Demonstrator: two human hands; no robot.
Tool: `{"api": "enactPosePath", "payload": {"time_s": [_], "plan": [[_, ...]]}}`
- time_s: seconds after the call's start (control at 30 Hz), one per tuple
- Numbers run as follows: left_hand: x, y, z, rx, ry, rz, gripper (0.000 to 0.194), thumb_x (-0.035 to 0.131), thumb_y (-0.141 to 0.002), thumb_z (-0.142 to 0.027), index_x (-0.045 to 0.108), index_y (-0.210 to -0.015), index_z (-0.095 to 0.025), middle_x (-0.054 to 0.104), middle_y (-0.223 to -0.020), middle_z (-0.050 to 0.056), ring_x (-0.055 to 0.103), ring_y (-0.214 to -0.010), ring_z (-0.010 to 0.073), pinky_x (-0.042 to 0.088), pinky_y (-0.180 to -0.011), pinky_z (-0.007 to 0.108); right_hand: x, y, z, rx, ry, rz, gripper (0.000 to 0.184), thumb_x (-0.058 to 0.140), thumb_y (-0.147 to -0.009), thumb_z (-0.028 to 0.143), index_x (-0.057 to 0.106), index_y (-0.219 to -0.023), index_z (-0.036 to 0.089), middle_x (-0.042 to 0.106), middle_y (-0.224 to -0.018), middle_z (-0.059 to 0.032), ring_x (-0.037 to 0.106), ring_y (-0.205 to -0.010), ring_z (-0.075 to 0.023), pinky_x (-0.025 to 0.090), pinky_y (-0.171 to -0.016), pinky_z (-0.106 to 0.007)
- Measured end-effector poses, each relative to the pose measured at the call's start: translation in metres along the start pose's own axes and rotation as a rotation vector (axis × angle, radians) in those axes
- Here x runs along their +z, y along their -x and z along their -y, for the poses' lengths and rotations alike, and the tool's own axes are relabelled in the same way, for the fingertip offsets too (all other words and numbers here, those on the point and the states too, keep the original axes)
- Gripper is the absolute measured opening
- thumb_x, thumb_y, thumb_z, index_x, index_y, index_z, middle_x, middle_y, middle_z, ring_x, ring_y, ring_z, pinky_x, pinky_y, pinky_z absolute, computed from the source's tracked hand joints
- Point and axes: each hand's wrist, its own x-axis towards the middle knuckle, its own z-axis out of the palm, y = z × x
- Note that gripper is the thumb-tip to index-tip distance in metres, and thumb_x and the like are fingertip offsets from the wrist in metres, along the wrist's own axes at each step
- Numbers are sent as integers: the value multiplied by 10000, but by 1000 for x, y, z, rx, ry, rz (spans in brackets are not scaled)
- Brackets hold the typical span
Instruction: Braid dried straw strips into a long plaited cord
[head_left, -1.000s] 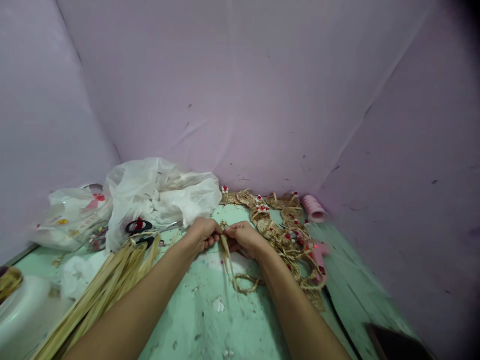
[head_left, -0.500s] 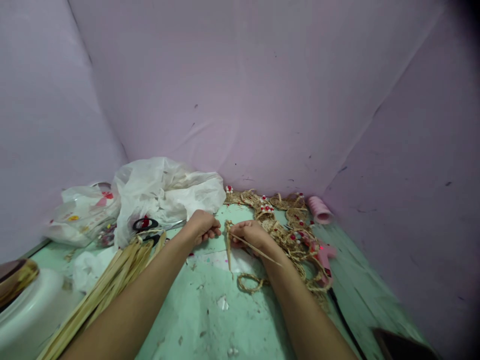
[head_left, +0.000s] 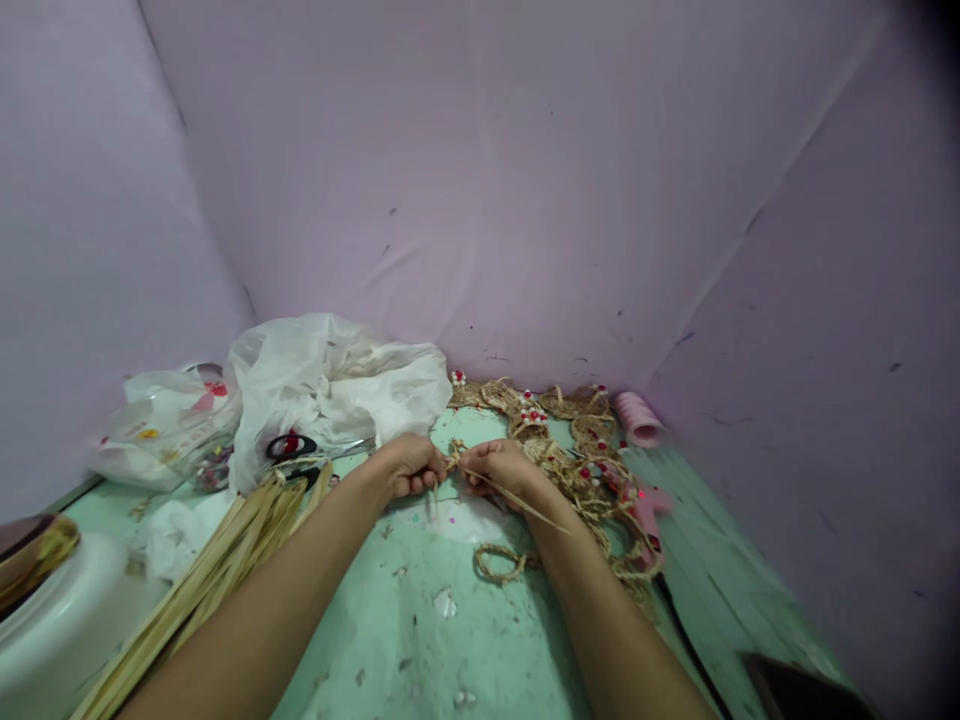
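My left hand (head_left: 418, 466) is closed on a strand of the braided straw cord (head_left: 455, 450), near the middle of the table. Close beside it, my right hand (head_left: 491, 466) pinches the same cord, and a loose straw strand (head_left: 529, 505) trails from it over my right wrist. A looped end of straw braid (head_left: 501, 565) lies on the table below my right hand. Against my right forearm is a pile of braided straw (head_left: 559, 465) with red and white beads. My fingers partly hide the strands they hold.
At left lie a bundle of flat straw strips (head_left: 217, 545), black-handled scissors (head_left: 291, 446), white plastic bags (head_left: 330, 385) and a white container (head_left: 67, 620). On the right are a pink thread spool (head_left: 639, 418) and a pink glue gun (head_left: 648, 520) with a black cable. Lilac walls enclose the green table (head_left: 420, 640).
My left hand has moved right and closed on the strand that was hanging down from the cord. My right hand stays almost in place.
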Motion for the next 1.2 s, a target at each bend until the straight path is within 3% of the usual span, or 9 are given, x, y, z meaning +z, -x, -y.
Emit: {"api": "enactPosePath", "payload": {"time_s": [0.13, 0.27, 0.37, 0.53, 0.67, 0.77, 0.97, 1.2], "plan": [[0, -2, 0, -14, -40, 49, 122, 477, -653, -106, 515, -538, -95, 386, -344, -33, 195, -266, 6, 88, -281, 126, 1, -1, -1, 14, 6, 40, 114, 557, -611, 152, 534, -504, 120, 478, -397, 38, 393, -345, -47, 397, -409, -175], [2, -1, -1, 8, 81, 50, 88, 489, -636, -119, 497, -551, -97, 506, -446, 18, 366, -330, 31, 223, -315, 126, 1, -2, -2, 4, 18, 23, 100, 570, -609, 159, 550, -517, 124, 496, -401, 29, 404, -366, -52, 399, -436, -175], [2, 1, -1, 15, 103, 22, 103, 539, -595, -149, 464, -531, -116, 432, -395, -25, 350, -323, 36, 188, -315, 139, 0, -2, -2, 8, 21, -1, 98, 569, -609, 157, 551, -517, 127, 483, -385, 34, 407, -364, -55, 405, -454, -182], [2, 11, -2, 102, -233, -144, 197, 530, -572, -142, 392, -431, -147, 326, -298, -50, 244, -271, 35, 116, -315, 169, 4, -5, -6, -23, 66, 7, 111, 535, -617, 133, 529, -506, 130, 455, -350, 47, 398, -327, -56, 368, -405, -175], [4, 17, -3, 164, -411, -213, 142, 537, -606, -159, 515, -470, -127, 306, -257, -51, 214, -246, 40, 122, -324, 181, 8, -8, -11, -86, 140, -39, 88, 527, -612, 114, 533, -525, 130, 449, -336, 56, 391, -311, -54, 326, -371, -167], [7, 16, -4, 107, -342, -212, 128, 529, -636, -168, 559, -525, -114, 354, -288, -42, 206, -245, 32, 121, -333, 181, 9, -8, -12, -114, 153, -31, 95, 519, -616, 109, 525, -523, 131, 454, -344, 57, 393, -311, -56, 314, -362, -169], [7, 11, -4, 135, -153, -144, 153, 488, -610, -104, 453, -464, -127, 412, -350, -20, 337, -298, 57, 204, -335, 184, 9, -5, -8, -117, 174, -28, 111, 506, -612, 101, 506, -508, 139, 444, -350, 61, 386, -317, -51, 291, -354, -165], [15, 9, -2, 155, -128, -303, 250, 492, -564, -102, 314, -404, -170, 245, -279, -72, 177, -253, 35, 87, -322, 197, 9, -10, -12, -144, 313, -103, 67, 536, -596, 167, 565, -552, 126, 473, -394, 46, 381, -356, -57, 275, -375, -175]]}}
